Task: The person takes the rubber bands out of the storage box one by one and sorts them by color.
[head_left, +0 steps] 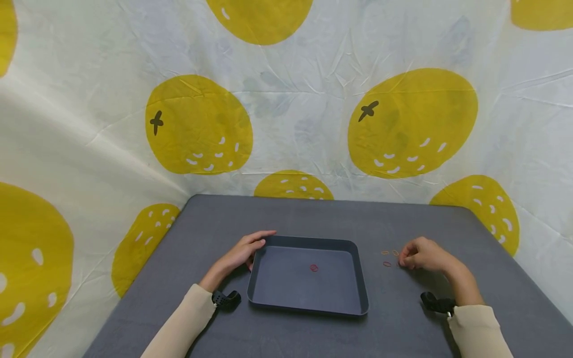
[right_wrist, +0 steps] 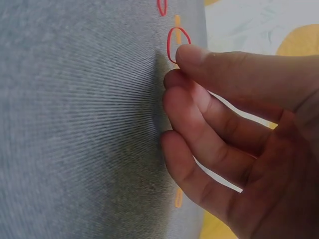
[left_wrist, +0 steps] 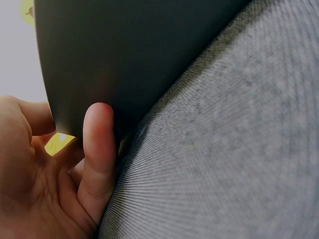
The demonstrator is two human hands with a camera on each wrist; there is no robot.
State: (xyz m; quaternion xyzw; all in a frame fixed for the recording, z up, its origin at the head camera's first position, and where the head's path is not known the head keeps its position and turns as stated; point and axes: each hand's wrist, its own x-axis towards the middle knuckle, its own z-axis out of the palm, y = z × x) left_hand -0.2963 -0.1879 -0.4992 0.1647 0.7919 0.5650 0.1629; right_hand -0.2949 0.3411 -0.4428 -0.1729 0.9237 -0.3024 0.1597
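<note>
A dark grey rectangular tray [head_left: 309, 301] sits on the table, with what look like two overlapping red rubber bands [head_left: 314, 265] inside. At its far left corner my left hand [head_left: 239, 254] holds the tray, thumb [left_wrist: 98, 139] against the outer side wall and fingers around the far side. Right of the tray, my right hand [head_left: 425, 254] is low over the table. It pinches a red rubber band [right_wrist: 169, 45] at the thumb tip. Just left of that hand lie another red rubber band [head_left: 387, 262] and two orange rubber bands, one farther left [head_left: 385, 251].
A grey cloth surface covers the table [head_left: 304, 338]. Behind it and at the sides hangs a white curtain [head_left: 300, 114] printed with yellow fruit. Dark wrist-worn cameras sit by both sleeves, including one beside the left forearm [head_left: 226, 300].
</note>
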